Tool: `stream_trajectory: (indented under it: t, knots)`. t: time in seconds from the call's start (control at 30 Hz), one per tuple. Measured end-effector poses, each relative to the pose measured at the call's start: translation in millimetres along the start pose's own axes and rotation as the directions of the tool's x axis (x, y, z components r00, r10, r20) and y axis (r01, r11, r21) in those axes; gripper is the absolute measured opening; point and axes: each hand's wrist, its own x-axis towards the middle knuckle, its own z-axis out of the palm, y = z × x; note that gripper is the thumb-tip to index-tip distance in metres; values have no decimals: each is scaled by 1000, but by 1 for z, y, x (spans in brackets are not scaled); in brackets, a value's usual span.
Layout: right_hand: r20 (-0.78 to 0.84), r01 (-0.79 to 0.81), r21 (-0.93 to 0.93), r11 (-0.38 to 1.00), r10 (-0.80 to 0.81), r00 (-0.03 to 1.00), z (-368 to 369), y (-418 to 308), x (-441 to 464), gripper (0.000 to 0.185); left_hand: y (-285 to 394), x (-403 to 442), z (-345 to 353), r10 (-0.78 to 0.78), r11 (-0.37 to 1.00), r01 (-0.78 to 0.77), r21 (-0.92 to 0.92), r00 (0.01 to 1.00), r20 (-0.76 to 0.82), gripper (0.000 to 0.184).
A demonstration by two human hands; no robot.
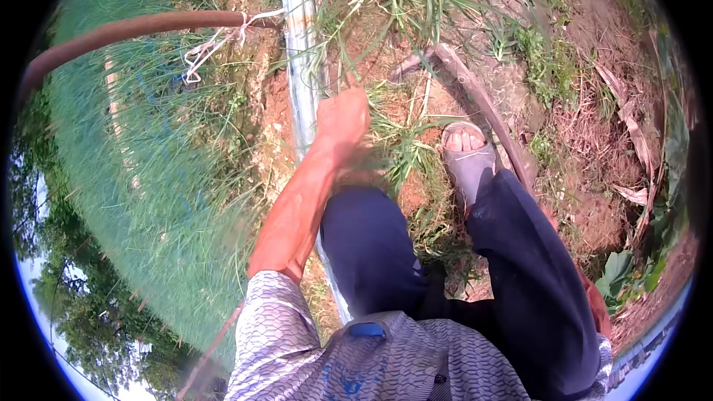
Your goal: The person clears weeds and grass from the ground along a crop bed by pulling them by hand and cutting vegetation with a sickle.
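My left hand (343, 115) is closed in a fist beside the pale, shiny strip (301, 44) that runs along the ground. Green grass blades (394, 0) lie just beyond the fist; what its fingers hold is hidden. A long, brownish handle (486, 108) with a bent head (416, 63) slants down past my sandalled foot (466, 150) to behind my knee. My right forearm (598, 308) shows only in part beside my leg. The fingers of my right hand are hidden behind that leg.
A curved brown pole (148, 26) arches in from the left, with pale string (200, 56) tied near its end. Dense, thin green plants (141, 171) fill the left side. Reddish soil, weeds and dry leaves (631, 119) lie to the right.
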Motion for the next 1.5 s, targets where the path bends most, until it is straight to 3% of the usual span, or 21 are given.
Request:
stream_trajectory:
  t: [0.1,0.17,0.3,0.37,0.43,0.5,0.53,0.57,0.63,0.7,0.77,0.9,0.93,1.0,1.03,1.07,1.13,1.23,1.3,1.37,1.5]
  knots:
    - [-39,97,50,994,-95,995,-2,-20,-3,33,20,-18,-37,234,970,-204,-134,930,285,9]
    - [-38,118,61,991,-116,993,-4,-27,1,33,23,-37,-21,374,926,-346,-152,897,237,10]
    - [-27,141,51,989,-140,990,-8,-22,11,32,-2,-21,-9,155,982,-151,-116,988,26,9]
    - [-28,182,73,981,-181,983,-8,-41,13,32,-8,-5,-12,-220,965,203,164,971,89,23]
    - [5,223,27,974,-224,975,-7,-60,14,32,-37,-3,31,-177,960,143,240,976,127,30]
    - [30,287,-21,958,-286,958,-2,-48,6,29,-66,1,65,30,999,-33,25,995,98,22]
    - [7,376,34,926,-377,926,12,-20,13,28,-20,4,0,-276,961,277,15,948,161,17]
    - [-40,431,39,902,-429,902,13,-22,14,28,-10,0,-18,-276,961,276,22,948,156,17]
    - [-134,535,32,844,-527,839,7,-39,12,27,-1,2,-30,1,935,146,-324,911,413,19]
    - [-72,171,332,927,-156,985,-19,-73,5,30,-14,12,-8,61,709,55,-703,988,139,14]
    - [-88,107,392,914,-79,993,-27,-79,8,36,-7,56,-50,21,999,-21,39,1000,-4,12]
    - [-242,129,398,908,-32,970,10,-13,11,39,-39,100,-37,46,989,-29,145,992,-115,10]
    - [-299,156,480,863,-6,954,15,-8,14,39,-36,106,-37,94,806,-195,559,974,204,11]
    - [-292,125,507,852,33,956,6,-12,4,40,-30,115,-37,-5,440,-431,788,876,482,13]
    - [-275,94,530,843,65,959,-7,-27,-6,40,-31,114,-35,43,811,-256,527,923,382,12]
    - [-291,112,524,844,53,955,-20,-40,-11,41,-32,111,-33,40,991,-73,115,962,271,12]
    - [-252,84,575,814,78,965,-22,-38,-8,42,-36,98,17,119,956,-36,-291,954,274,10]
    - [-218,81,625,776,74,973,-43,-64,-13,42,58,36,-4,308,943,-217,-254,858,410,15]
    - [-231,107,633,767,55,971,-51,-74,-7,41,51,-9,22,469,633,-13,-774,802,370,41]
    - [-181,134,740,659,3,983,-44,-69,11,38,31,-42,62,287,523,407,-749,743,604,55]
    - [-291,202,639,742,-10,957,-84,-118,40,38,2,-56,18,210,434,712,-551,515,831,63]
